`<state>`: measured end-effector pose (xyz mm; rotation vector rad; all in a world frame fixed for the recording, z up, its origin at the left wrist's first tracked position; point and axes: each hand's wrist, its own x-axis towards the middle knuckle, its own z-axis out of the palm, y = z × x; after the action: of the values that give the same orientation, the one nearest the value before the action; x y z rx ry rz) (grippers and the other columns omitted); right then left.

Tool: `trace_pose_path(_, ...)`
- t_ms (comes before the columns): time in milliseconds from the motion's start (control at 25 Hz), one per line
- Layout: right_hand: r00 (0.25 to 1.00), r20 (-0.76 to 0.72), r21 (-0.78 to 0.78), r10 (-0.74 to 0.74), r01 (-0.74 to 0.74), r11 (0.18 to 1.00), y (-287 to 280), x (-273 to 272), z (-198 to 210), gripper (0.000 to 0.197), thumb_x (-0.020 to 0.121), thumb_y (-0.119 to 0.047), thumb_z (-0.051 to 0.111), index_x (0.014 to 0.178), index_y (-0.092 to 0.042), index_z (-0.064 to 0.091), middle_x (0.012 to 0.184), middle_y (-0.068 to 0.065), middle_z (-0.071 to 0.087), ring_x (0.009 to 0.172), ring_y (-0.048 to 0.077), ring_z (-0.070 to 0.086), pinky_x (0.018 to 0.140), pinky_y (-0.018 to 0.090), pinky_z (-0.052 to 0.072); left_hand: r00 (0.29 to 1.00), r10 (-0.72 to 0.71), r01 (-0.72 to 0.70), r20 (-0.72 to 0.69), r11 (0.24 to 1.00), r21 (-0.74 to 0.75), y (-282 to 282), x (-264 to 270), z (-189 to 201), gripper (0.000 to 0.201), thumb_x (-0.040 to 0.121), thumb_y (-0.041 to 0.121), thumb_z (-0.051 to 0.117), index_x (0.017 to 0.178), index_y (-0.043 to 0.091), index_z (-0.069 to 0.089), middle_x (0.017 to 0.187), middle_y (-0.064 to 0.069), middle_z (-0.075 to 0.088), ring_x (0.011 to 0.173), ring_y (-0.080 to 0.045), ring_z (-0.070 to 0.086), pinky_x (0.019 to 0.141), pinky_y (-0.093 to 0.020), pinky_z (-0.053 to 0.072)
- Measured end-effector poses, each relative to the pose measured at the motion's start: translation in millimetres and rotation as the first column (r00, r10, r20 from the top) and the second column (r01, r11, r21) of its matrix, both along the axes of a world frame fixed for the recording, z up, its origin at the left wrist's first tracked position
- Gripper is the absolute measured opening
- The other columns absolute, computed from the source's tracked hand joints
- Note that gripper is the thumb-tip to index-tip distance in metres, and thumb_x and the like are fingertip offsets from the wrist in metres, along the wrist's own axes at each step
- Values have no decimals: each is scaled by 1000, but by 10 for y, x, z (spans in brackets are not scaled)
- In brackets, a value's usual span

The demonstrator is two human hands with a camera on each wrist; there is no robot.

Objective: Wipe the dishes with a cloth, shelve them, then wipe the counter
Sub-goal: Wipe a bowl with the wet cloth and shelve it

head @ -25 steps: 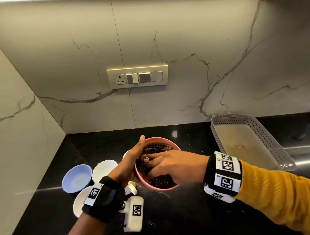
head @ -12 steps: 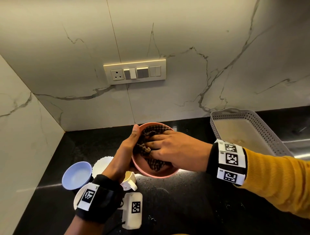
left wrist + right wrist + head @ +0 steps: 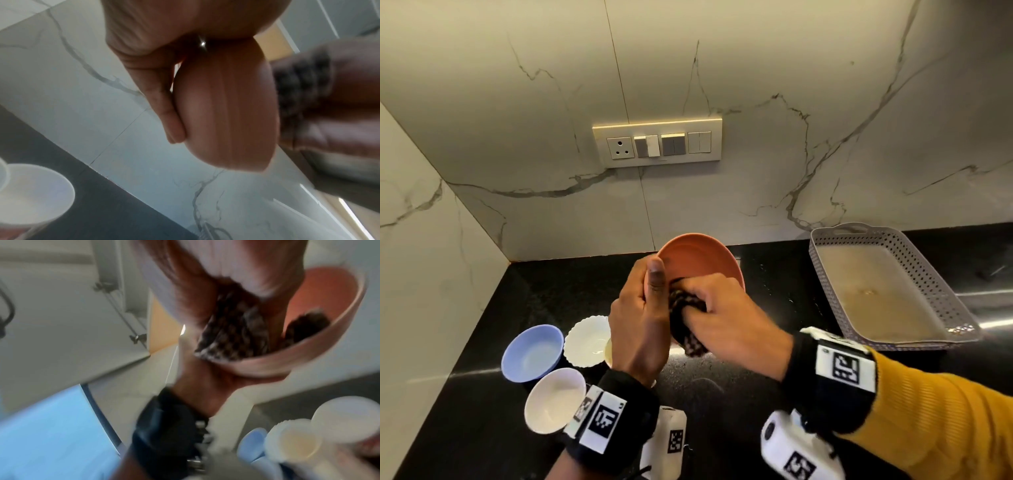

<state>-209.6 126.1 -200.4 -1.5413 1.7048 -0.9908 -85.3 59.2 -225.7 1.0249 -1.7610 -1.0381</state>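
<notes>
Your left hand (image 3: 640, 329) grips the round terracotta-pink plastic bowl (image 3: 700, 255) by its rim, thumb on the near side and fingers wrapped behind, and holds it tipped up on edge above the black stone counter (image 3: 722, 394). Its mouth faces your right hand (image 3: 726, 318), and that's the relation to watch: the inside lies straight ahead of your right fingers, the outside is turned to the marble wall. Your right hand is bunched round the dark checked cloth (image 3: 685, 318), pressing it into the lower part of the bowl; the right wrist view is blurred, but it does show cloth lying inside against the wall of the bowl. I'd say the inside is still being wiped, and the back will need a turn from your left wrist.

Further out, to your left on the counter, a pale blue bowl (image 3: 532, 353), a white scalloped bowl (image 3: 587, 341) and a plain white bowl (image 3: 554, 399) sit close together, none shelved yet. To the right stands a grey perforated plastic tray (image 3: 941, 301), well apart from your hands.
</notes>
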Motion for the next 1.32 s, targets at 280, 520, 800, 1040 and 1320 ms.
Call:
trace_pose_path(280,713,675,71,-191,195,978,-246,1,171,19,106,-16,57,117,-14,73,113,7,77,112,24,72,100,46,58,997,-45,50,69,996,-71,-93,-26,-2,67,93,79,16,128,41,58,99,21,71,95,4,66,80,-31,54)
trace_pose_path(520,938,263,-149,227,-193,970,-272,-151,93,38,94,9,63,120,-17,72,105,-8,76,103,7,70,91,27,56,990,20,7,-138,982,189,-286,-57,8,83,85,94,21,114,34,69,105,1,77,105,-23,73,94,-60,55)
trace_pose_path(800,631,-609,98,481,-541,835,-338,-662,99,27,96,-8,63,118,-14,78,131,1,73,128,18,63,110,35,52,996,-69,79,-57,976,202,-369,-25,98,78,79,97,25,106,40,72,102,4,77,99,-18,74,93,-55,58)
trace_pose_path(1040,-134,-960,268,245,-692,671,-381,-905,254,27,96,-20,61,118,-23,75,137,2,67,136,27,55,121,46,37,933,-360,324,30,871,370,-400,-94,145,73,76,97,34,120,53,70,121,9,75,113,-15,71,100,-52,56)
trace_pose_path(1320,214,-917,175,336,-542,822,-119,-817,120,31,103,-32,39,123,-23,61,123,-4,70,120,18,62,112,38,40,956,-292,282,-37,875,394,-431,-46,187,71,90,85,32,108,34,78,107,2,79,100,-20,76,95,-58,58)
